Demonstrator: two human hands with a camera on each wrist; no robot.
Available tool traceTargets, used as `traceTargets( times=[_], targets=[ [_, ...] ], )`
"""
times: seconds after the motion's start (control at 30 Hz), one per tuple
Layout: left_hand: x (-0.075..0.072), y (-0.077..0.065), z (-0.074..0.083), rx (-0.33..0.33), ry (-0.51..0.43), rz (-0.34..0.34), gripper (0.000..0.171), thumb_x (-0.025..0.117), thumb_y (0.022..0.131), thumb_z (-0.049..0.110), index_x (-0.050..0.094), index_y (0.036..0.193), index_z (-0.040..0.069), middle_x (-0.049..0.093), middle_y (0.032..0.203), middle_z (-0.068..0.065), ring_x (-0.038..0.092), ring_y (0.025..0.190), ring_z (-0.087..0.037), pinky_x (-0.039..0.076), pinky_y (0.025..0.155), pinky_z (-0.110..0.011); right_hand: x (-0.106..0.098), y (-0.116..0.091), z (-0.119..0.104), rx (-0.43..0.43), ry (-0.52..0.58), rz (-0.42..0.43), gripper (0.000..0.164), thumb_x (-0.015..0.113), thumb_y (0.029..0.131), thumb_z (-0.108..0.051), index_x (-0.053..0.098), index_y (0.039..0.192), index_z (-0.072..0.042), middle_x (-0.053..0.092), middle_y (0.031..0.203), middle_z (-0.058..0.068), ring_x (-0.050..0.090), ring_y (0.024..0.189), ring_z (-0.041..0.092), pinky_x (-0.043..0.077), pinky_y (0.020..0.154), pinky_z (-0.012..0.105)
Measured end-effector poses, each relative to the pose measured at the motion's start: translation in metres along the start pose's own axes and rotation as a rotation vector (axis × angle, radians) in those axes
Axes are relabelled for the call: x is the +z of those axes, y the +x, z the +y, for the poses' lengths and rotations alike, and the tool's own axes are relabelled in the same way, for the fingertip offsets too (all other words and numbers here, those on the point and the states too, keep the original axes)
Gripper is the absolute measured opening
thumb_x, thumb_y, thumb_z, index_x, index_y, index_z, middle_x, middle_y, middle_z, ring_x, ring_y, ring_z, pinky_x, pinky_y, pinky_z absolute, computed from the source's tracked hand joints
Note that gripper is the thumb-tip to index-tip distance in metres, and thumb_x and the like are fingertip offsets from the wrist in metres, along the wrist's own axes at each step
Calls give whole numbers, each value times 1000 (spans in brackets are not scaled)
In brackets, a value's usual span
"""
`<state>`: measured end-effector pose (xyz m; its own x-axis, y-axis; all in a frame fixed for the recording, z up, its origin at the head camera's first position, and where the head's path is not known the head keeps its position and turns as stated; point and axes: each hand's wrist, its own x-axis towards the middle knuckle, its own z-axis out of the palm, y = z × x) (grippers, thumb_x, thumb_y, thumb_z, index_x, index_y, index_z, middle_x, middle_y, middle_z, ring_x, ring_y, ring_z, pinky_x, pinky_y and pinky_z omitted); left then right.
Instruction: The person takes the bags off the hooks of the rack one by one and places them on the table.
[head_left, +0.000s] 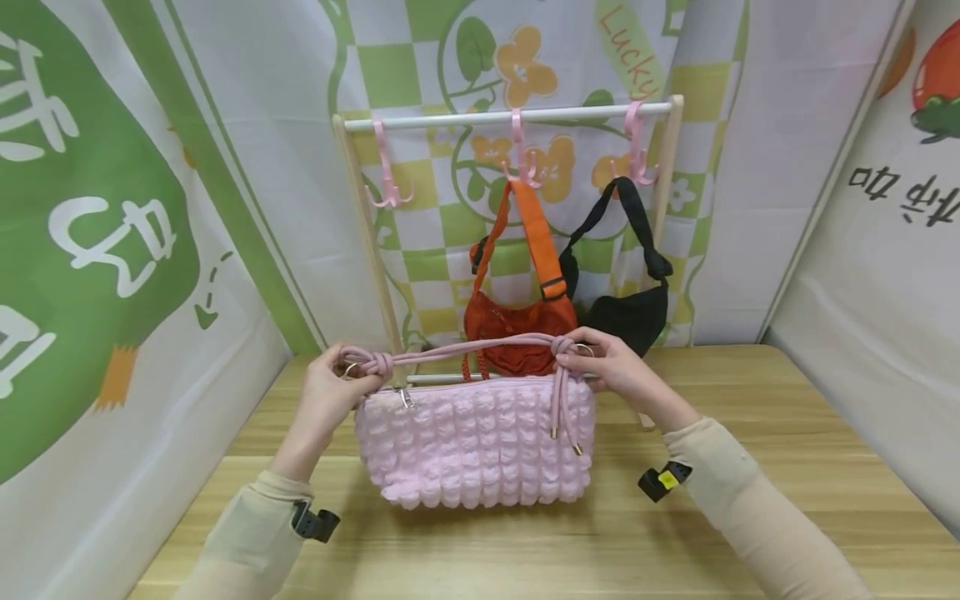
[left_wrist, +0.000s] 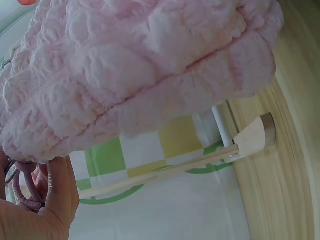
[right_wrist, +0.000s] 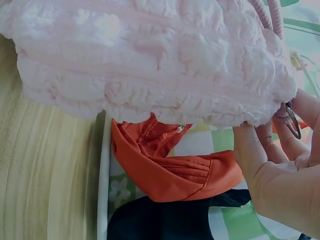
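A pink quilted bag [head_left: 476, 446] is held upright on the desk [head_left: 787, 467], in front of a small rack [head_left: 510, 117]. Its knotted cord strap [head_left: 465, 348] is pinched at the left end by the left hand [head_left: 333, 392] and at the right end by the right hand [head_left: 611, 367]; each grip is closed on the strap. An orange bag [head_left: 517, 321] and a black bag [head_left: 630, 312] are hung from the rack's pink hooks behind.
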<state>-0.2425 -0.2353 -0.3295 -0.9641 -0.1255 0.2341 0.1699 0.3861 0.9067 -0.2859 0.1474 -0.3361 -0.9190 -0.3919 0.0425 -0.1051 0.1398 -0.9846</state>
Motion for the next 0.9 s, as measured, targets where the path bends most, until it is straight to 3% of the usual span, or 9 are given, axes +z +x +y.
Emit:
traceTargets(
  times=[0.27, 0.5, 0.9],
  targets=[
    [-5, -3, -5, -39, 7, -24, 35, 79, 75, 11, 57, 101, 3, 55, 89, 3, 51, 73, -5, 46, 51, -18, 4, 0, 2, 29, 33, -42, 24, 68, 88, -22, 57, 107, -13, 60, 108, 4, 58, 82, 10, 55, 66, 30],
    [-11, -5, -5, -60, 17, -65, 40, 80, 76, 17, 56, 105, 4, 56, 88, 2, 48, 61, -4, 46, 48, -20, 7, -2, 2, 26, 68, -79, 22, 67, 89, -22, 57, 105, -12, 62, 106, 3, 59, 85, 13, 55, 68, 32],
    [-19, -8, -7, -81, 75, -104, 42, 80, 76, 22, 57, 107, 4, 54, 91, 0, 44, 59, -4, 42, 46, -22, 12, -6, 2, 67, 81, -129, 19, 64, 91, -22, 57, 105, -11, 54, 105, 4, 55, 76, 12, 55, 61, 30]
  ],
)
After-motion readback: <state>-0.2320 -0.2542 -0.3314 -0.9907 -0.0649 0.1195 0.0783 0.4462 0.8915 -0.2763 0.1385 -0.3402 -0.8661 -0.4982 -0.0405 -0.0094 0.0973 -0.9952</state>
